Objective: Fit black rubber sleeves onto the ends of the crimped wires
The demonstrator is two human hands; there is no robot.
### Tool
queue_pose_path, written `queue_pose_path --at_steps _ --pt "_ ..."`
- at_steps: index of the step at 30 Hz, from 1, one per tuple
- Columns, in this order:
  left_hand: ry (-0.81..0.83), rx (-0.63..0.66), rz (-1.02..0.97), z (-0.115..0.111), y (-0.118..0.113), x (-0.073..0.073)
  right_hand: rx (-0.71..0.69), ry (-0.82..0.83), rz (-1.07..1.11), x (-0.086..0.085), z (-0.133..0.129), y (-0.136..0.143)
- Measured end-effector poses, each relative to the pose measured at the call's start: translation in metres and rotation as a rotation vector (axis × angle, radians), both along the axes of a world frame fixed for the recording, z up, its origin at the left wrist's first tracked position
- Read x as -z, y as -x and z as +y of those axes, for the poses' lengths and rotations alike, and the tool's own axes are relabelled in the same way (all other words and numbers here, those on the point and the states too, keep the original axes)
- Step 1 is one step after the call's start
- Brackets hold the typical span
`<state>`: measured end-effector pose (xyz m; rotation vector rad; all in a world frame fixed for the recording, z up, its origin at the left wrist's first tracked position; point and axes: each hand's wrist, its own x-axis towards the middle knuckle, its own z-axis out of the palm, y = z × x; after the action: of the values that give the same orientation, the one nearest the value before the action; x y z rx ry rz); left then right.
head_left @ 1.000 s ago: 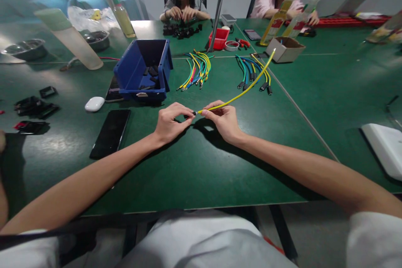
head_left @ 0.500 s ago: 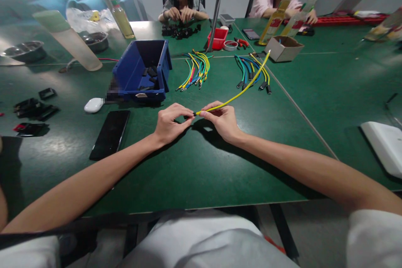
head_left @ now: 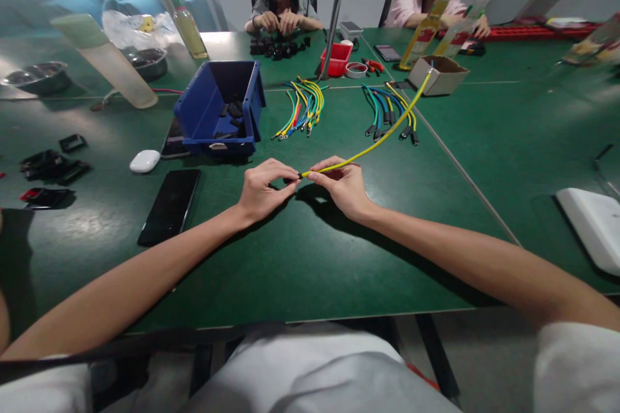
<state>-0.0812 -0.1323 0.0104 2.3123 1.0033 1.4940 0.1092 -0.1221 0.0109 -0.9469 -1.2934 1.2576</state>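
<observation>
Yellow cable (head_left: pixel 372 146) pinched; blue bin (head_left: pixel 206 100) holds sleeves (head_left: pixel 235 111), apparently.

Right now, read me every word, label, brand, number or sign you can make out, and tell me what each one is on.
No text can be read in this view.
Blue bin: pale label on the front, too small to read.
Yellow bottle: red marking, too blurred to read.
Yellow cable: no lettering that I can make out.

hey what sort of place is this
Probably a cable-assembly workshop: the right hand holds a yellow cable, colored cables lie bunched on the green worktable, and a blue plastic bin contains black pieces.
</observation>
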Motion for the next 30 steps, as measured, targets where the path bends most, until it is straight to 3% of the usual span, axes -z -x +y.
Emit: queue_pose_path --at_steps 14,30 --pt "0.064 -0.013 0.029 0.0016 0.0008 0.0005 0.023 -0.011 -0.058 0.0023 -0.0001 -0.0010" --pt "0.040 0.008 0.035 0.0001 0.0005 0.0005 -0.080 -0.001 -0.040 -0.0017 -0.0021 -0.0018"
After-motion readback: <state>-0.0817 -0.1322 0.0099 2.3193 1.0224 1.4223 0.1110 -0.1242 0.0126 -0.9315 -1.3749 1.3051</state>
